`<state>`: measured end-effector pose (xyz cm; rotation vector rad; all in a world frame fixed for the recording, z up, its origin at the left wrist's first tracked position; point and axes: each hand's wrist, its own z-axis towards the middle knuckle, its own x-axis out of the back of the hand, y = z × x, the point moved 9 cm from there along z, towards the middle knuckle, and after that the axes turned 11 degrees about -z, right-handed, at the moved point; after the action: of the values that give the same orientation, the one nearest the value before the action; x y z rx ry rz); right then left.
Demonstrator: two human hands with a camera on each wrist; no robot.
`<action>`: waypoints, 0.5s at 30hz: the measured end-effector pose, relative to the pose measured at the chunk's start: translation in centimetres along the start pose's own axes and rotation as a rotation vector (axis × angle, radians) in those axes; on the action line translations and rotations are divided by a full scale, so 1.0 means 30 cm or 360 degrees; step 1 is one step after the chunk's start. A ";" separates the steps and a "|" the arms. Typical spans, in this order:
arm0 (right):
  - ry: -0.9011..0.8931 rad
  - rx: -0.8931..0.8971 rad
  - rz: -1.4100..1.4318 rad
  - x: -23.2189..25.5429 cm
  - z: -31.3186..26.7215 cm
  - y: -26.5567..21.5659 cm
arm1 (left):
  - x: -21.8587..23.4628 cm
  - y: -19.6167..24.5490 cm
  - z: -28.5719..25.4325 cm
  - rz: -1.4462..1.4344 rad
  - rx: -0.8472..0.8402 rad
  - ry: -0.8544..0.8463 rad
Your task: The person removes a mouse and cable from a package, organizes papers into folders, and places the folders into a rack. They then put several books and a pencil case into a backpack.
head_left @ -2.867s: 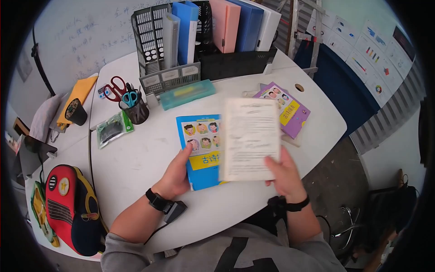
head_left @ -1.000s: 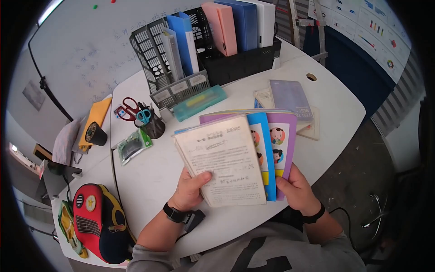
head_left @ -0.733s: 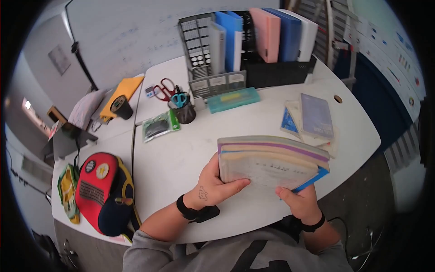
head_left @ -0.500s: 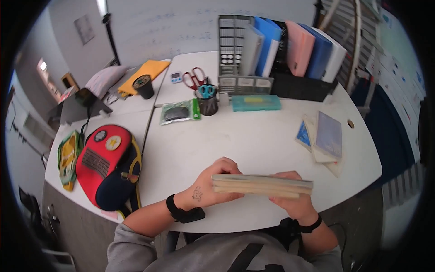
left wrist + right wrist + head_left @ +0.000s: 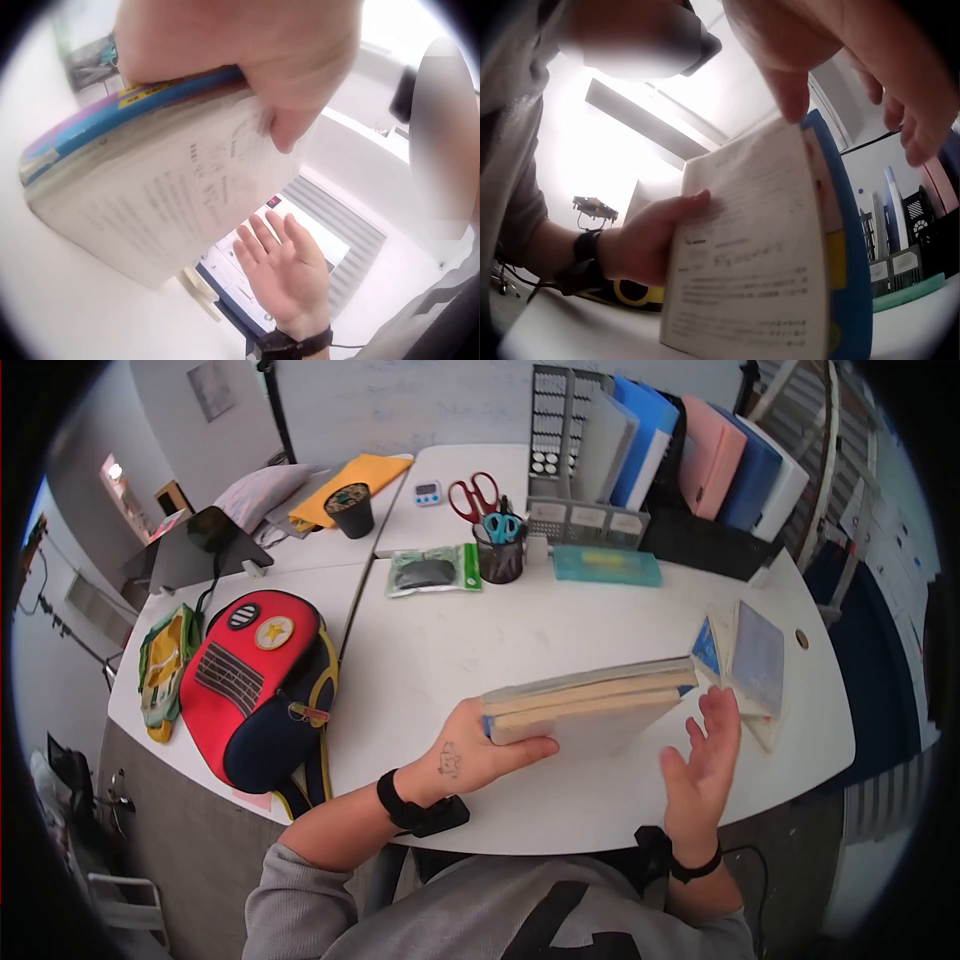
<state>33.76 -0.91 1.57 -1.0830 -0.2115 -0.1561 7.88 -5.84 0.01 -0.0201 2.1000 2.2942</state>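
My left hand (image 5: 472, 752) grips a stack of thin books (image 5: 590, 700) at its left end, thumb across the front page. The stack stands on edge over the table, page edges facing up. In the left wrist view, blue and purple covers lie behind a worn, printed page (image 5: 172, 187). To the right of the stack is my right hand (image 5: 703, 780), holding nothing, its fingers spread and palm turned towards the books. In the right wrist view, the fingers of this hand (image 5: 922, 124) hang above the stack's blue cover (image 5: 851, 247).
A red and navy backpack (image 5: 255, 685) lies at the left of the white table (image 5: 450, 650). At right is a small pile of books (image 5: 757, 660). Along the back stand a pen holder (image 5: 500, 555), a packet (image 5: 430, 571), a teal case (image 5: 607, 566) and a file rack (image 5: 700, 545).
The purple book has left the right pile and joined the others in one stack. The stack tipped onto its edge, and my right hand let go of it. The head view swung left.
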 end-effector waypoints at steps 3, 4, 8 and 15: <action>-0.0277 -0.0108 0.0085 -0.010 -0.099 0.037 | -0.011 -0.036 0.000 0.0092 0.0092 -0.0100; -0.0556 -0.0162 0.0120 -0.053 -0.130 0.047 | -0.007 -0.023 -0.003 0.0044 -0.0055 -0.0035; -0.0519 -0.0037 -0.0048 -0.134 -0.146 -0.026 | 0.003 -0.022 -0.009 0.0289 -0.0286 -0.0026; -0.0483 -0.0033 -0.0105 -0.074 -0.113 -0.009 | 0.051 -0.061 -0.024 0.0251 -0.0216 0.0149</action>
<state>31.86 -3.99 -0.27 -1.1184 -0.5191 -0.0523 6.40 -6.39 -1.91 0.0371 2.0525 2.5722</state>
